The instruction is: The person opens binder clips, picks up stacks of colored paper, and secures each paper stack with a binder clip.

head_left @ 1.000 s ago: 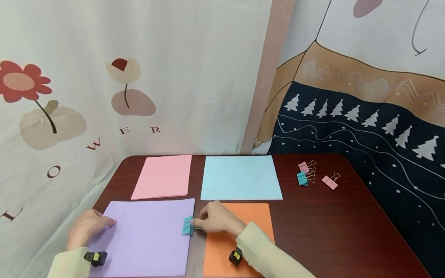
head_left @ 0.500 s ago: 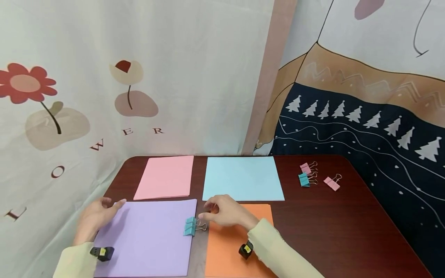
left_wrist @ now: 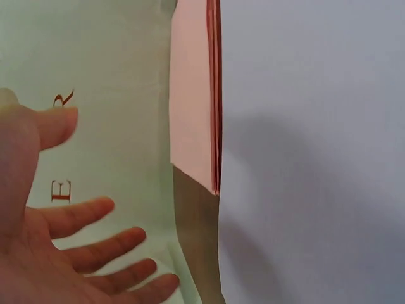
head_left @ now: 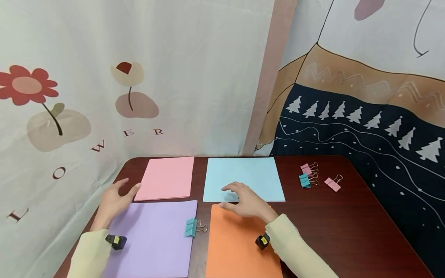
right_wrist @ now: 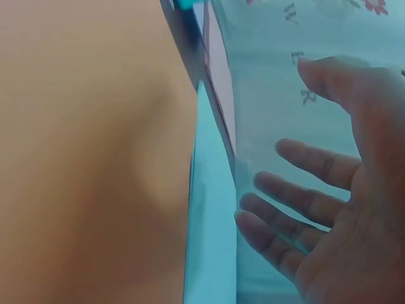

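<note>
In the head view the left hand (head_left: 114, 200) hovers by the purple paper's upper left corner, near the pink paper (head_left: 167, 177), fingers spread and empty. A teal binder clip (head_left: 190, 227) sits on the right edge of the purple paper (head_left: 153, 247). Over the border of the orange paper (head_left: 240, 251) and the light blue paper (head_left: 243, 173) is the right hand (head_left: 248, 200), holding nothing. Both wrist views show spread, empty fingers: the left hand (left_wrist: 69, 247) beside the pink stack (left_wrist: 193, 95), the right hand (right_wrist: 342, 202) beside the light blue paper (right_wrist: 212, 209).
At the table's back right lie a teal clip (head_left: 304, 180), a pink clip (head_left: 306, 168) touching or close to it, and another pink clip (head_left: 332, 184) apart. A printed curtain (head_left: 194, 77) hangs behind the dark red table (head_left: 333, 231).
The right hand has let go of the teal clip's handle and moved up and right. The left hand has lifted off the purple paper and moved up and right. The clip remains on the purple edge.
</note>
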The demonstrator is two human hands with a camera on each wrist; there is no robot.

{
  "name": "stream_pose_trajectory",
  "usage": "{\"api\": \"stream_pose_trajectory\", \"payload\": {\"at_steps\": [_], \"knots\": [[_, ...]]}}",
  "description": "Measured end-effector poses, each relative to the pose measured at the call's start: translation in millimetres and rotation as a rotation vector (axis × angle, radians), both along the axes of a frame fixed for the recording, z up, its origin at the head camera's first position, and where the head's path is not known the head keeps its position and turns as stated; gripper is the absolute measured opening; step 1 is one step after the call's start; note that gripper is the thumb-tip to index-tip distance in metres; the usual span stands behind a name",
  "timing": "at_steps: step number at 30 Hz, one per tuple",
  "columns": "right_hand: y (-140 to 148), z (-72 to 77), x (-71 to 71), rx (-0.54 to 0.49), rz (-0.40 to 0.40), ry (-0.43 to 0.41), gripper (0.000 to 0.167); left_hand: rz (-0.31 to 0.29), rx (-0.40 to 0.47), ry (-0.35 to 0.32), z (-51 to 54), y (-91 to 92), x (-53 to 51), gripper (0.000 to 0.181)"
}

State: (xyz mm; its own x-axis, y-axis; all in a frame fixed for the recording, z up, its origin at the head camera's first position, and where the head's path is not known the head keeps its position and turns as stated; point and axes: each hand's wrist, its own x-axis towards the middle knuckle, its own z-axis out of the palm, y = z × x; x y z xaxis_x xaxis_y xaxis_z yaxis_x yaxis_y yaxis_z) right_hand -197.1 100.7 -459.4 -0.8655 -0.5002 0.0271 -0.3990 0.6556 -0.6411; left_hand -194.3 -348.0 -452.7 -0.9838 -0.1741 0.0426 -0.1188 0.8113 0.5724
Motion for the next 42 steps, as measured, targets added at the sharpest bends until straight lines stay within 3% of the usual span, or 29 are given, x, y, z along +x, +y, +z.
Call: {"api": "stream_pose_trajectory", "payload": {"at_steps": [5, 16, 25, 32, 42], "knots": [[20, -0.2, -4.6, -0.007, -0.06, 0.035, 0.065, -0.07, -0.028, 0.048, -6.1, 7.0, -12.5, 0.085], [54, -5.8, -15.3, 0.043, -0.119, 0.107, 0.069, -0.196, -0.077, 0.01, -15.4, 12.5, -33.4, 0.092], [82, -5.0, -18.5, 0.058, -0.176, 0.147, 0.07, -0.255, -0.115, -0.01, -19.1, 9.8, -53.4, 0.093], [106, -6.4, -23.2, 0.071, -0.207, 0.186, 0.07, -0.277, -0.113, -0.058, -21.5, 7.9, -64.7, 0.092], [135, -6.2, -23.4, 0.106, -0.255, 0.187, 0.072, -0.351, -0.15, -0.059, -21.2, 11.7, -77.5, 0.083]]}}
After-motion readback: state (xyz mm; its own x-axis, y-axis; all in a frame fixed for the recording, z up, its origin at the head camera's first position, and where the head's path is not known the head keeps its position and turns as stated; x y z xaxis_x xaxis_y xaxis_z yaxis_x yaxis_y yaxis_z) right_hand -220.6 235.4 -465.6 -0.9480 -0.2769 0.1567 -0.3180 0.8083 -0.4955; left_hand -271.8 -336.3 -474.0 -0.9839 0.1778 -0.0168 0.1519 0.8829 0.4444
